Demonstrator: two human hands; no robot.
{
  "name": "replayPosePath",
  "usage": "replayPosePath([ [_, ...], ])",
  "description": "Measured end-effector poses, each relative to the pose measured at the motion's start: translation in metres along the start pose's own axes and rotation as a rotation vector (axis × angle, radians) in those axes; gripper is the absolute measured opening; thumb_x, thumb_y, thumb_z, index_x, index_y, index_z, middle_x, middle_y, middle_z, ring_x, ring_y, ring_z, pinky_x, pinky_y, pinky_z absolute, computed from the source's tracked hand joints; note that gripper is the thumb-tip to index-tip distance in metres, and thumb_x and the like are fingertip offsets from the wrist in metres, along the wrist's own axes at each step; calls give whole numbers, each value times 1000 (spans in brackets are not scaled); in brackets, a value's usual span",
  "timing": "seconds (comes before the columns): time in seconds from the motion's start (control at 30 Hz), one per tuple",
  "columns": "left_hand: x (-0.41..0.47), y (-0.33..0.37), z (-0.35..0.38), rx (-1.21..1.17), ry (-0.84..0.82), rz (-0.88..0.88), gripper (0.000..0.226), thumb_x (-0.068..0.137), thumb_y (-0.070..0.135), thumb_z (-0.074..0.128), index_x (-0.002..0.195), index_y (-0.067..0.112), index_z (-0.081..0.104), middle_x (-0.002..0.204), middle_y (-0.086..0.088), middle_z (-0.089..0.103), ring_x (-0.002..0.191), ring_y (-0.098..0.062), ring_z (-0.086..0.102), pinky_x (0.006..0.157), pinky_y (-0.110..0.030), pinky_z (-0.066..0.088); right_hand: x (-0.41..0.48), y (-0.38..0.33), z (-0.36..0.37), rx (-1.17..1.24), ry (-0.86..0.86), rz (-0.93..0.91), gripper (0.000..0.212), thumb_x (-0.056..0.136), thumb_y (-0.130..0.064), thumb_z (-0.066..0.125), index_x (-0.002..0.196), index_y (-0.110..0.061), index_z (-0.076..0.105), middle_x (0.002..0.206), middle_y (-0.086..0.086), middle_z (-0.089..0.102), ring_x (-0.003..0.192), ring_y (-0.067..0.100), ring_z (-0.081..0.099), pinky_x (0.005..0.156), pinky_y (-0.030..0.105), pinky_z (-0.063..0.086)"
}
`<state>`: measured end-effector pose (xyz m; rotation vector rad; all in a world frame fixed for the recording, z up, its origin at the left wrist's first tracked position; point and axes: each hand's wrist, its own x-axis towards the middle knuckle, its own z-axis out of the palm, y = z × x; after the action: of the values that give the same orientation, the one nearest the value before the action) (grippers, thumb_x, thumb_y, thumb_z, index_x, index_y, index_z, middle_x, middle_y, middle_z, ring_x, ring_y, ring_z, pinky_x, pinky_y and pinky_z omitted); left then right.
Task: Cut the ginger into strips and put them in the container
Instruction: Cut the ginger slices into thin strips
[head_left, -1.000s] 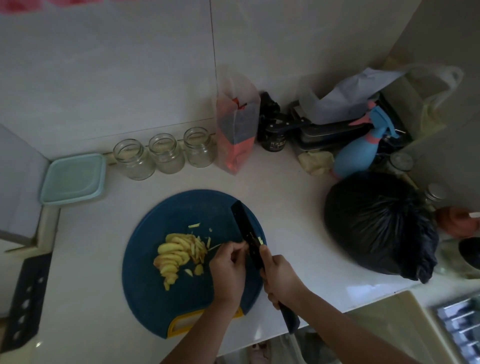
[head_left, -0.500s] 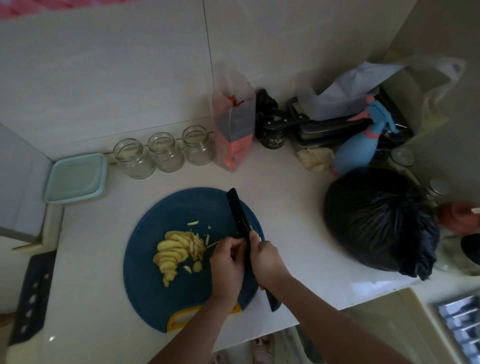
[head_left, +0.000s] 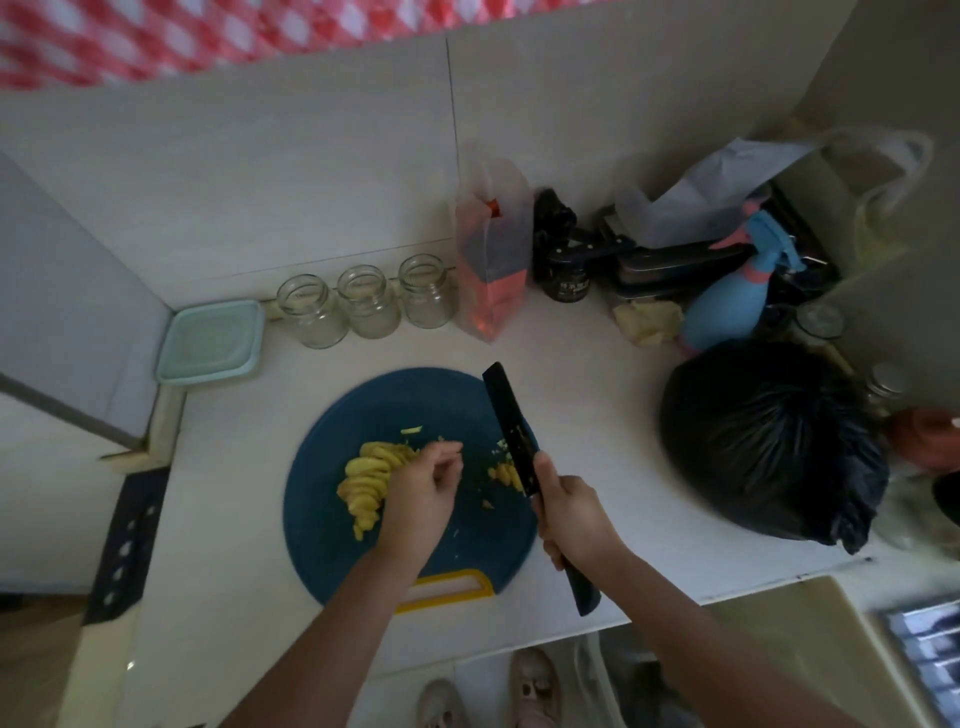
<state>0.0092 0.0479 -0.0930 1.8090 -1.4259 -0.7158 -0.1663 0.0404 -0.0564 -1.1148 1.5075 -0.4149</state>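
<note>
Left hand (head_left: 421, 493) moved off knife (head_left: 511, 426) onto ginger slices (head_left: 363, 480)

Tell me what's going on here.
A person is slicing ginger on a round blue cutting board. The right hand grips a black knife, its blade beside a small heap of cut strips. The left hand is curled at the pile of ginger slices; whether it holds one is unclear. The pale green container sits lidded at the back left.

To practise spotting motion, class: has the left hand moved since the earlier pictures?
Yes. Against the cutting board, the left hand has moved left, away from the knife and over to the ginger slices.
</note>
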Motion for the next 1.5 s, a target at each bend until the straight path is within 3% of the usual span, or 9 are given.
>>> replayPosePath([
  [0.33, 2, -18, -52, 200, -1, -53, 11, 84, 5, 66, 93, 6, 72, 92, -4, 72, 83, -9, 63, 78, -15, 45, -13, 10, 37, -53, -75, -44, 62, 93, -63, 29, 64, -11, 46, 50, 4, 43, 38, 16, 42, 39, 27, 40],
  [0.6, -17, -25, -46, 360, -93, -74, 11, 85, 23, 67, 84, 15, 75, 79, 1, 72, 70, -13, 64, 65, -27, 51, -27, 25, 52, -141, -89, -52, 60, 95, -58, 30, 59, -12, 47, 58, 7, 50, 49, 17, 48, 55, 37, 42],
  [0.73, -14, -22, -43, 387, -81, -92, 19, 89, 21, 61, 77, 13, 73, 72, -1, 69, 63, -15, 60, 55, -24, 42, -27, 24, 48, -71, -78, 16, 63, 93, -61, 32, 64, -9, 51, 59, 8, 51, 41, 15, 48, 40, 27, 41],
  [0.87, -14, -21, -38, 234, -103, -58, 20, 90, 17, 60, 105, 15, 72, 87, 1, 70, 75, -8, 59, 69, -20, 47, -29, 23, 44, -31, -70, 45, 60, 92, -62, 33, 67, -10, 49, 55, 5, 46, 35, 12, 42, 38, 24, 37],
  [0.97, -15, -20, -32, 264, -229, 8, 33, 92, 19, 58, 125, 20, 60, 77, 8, 52, 70, -6, 49, 66, -17, 39, -29, 21, 42, 0, -55, 58, 59, 91, -63, 33, 68, -11, 48, 53, 2, 42, 34, 10, 38, 37, 23, 35],
  [1.1, -10, -21, -40, 318, -116, 39, 30, 90, 22, 60, 120, 18, 64, 84, 7, 56, 73, -5, 51, 66, -16, 40, -29, 19, 45, -9, -58, 47, 60, 91, -64, 33, 68, -10, 48, 52, 2, 44, 33, 10, 40, 38, 24, 37],
  [1.23, 4, -38, -59, 474, 37, 62, 52, 77, 36, 73, 123, 16, 60, 115, -7, 55, 109, -24, 47, 88, -35, 43, -30, 16, 55, -110, -106, -4, 62, 91, -64, 29, 65, -11, 48, 57, 6, 46, 39, 13, 45, 40, 25, 39],
  [1.33, 16, -54, -70, 492, -43, 18, 58, 81, 40, 68, 132, 18, 52, 135, -7, 47, 127, -28, 38, 103, -44, 35, -27, 8, 66, -187, -143, -28, 60, 94, -61, 26, 69, -12, 49, 61, 5, 46, 44, 12, 46, 37, 24, 40],
  [1.5, 23, -60, -75, 332, -113, 46, 36, 91, 18, 58, 127, 14, 57, 131, -7, 52, 123, -22, 43, 105, -25, 29, -7, -10, 79, -229, -145, -12, 56, 97, -58, 23, 73, -14, 49, 64, 3, 48, 49, 12, 46, 43, 25, 41],
])
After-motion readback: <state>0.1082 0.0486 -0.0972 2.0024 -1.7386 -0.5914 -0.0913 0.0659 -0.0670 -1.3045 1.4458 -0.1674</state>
